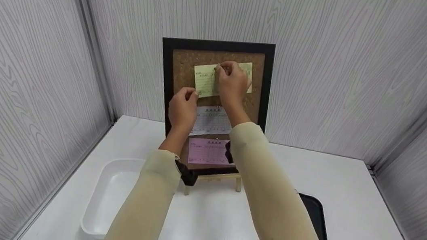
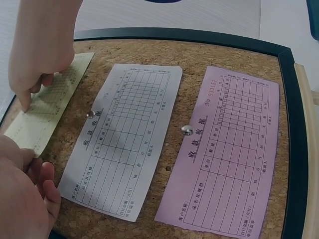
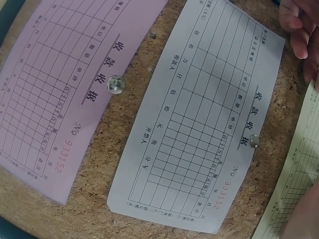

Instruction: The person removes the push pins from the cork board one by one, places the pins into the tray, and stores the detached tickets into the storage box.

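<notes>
A yellow receipt slip (image 1: pixel 204 80) lies against the upper part of a black-framed cork board (image 1: pixel 183 65). My left hand (image 1: pixel 183 109) pinches the slip's lower left corner between thumb and finger. At the slip's top middle, my right hand (image 1: pixel 233 83) has thumb and fingertips together on what looks like a small push pin, mostly hidden by the fingers. Below hang a white receipt slip (image 2: pixel 124 139) and a pink receipt slip (image 2: pixel 219 159). Clear push pins (image 3: pixel 116 84) hold these two at their top edges.
The board leans on a wooden easel (image 1: pixel 239 183) on a white table (image 1: pixel 208 225). A white tray (image 1: pixel 95 199) is at the left, partly behind the left sleeve. At the right, a black tray (image 1: pixel 314 210) shows beyond the right sleeve. Grey wood-grain panels (image 1: pixel 325 68) surround the table.
</notes>
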Available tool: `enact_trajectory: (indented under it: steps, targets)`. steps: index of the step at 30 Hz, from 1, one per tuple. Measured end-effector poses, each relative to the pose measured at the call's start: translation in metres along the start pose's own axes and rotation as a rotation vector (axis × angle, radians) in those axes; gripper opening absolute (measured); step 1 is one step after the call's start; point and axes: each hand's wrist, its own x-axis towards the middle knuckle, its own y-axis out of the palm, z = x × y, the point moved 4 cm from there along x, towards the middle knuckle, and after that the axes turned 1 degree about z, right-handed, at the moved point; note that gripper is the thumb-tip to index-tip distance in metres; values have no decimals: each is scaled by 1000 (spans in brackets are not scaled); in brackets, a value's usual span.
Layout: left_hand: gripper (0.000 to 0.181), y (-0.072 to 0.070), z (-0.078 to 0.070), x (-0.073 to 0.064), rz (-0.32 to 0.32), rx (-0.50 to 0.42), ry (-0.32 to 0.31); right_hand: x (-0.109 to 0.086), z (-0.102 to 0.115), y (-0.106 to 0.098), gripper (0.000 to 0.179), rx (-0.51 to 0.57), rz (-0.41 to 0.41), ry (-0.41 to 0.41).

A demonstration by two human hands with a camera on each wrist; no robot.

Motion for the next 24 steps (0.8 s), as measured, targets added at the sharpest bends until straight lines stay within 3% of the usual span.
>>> enact_trajectory:
  steps: [15, 24]
  targets:
    - [23, 0, -2, 0, 3, 10, -8, 0, 1, -2, 21, 24, 22, -7]
    - [24, 2, -2, 1, 7, 2, -10, -6, 3, -3, 19, 117, 49, -41]
